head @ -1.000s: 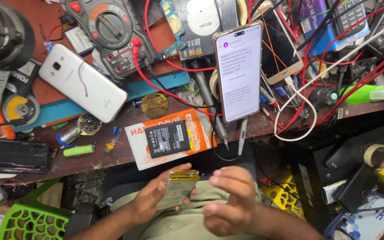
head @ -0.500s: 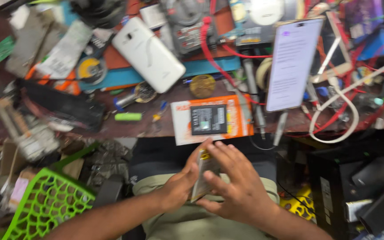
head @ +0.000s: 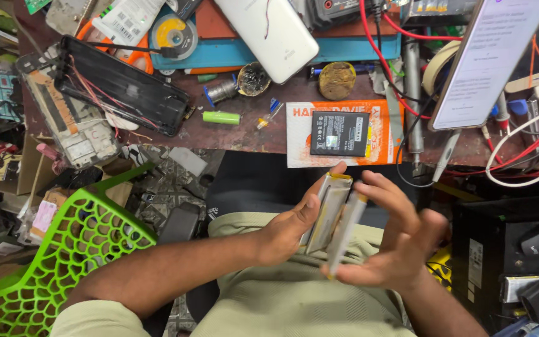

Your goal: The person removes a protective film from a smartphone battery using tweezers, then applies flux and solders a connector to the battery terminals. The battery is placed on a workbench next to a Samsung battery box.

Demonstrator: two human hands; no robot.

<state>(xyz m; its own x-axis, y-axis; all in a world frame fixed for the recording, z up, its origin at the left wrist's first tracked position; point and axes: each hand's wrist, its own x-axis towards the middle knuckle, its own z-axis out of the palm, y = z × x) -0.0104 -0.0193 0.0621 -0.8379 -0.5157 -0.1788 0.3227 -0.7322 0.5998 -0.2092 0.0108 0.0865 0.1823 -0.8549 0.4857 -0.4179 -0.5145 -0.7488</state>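
I am seeing the left hand [head: 288, 228] and right hand [head: 394, 249] pinching two thin silver battery packs [head: 335, 215] between them over the lap, fingers clamped on their edges. Farther off, a black battery [head: 339, 133] is lying on an orange packet [head: 301, 134] at the bench's near edge. A green basket chair [head: 63, 249] is sitting near left.

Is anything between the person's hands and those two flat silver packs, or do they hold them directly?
Nothing visible stands between. The left hand grips one silver pack edge-on, and the right hand holds the other pack against its fingers. Both packs are up over the lap, clear of the bench.
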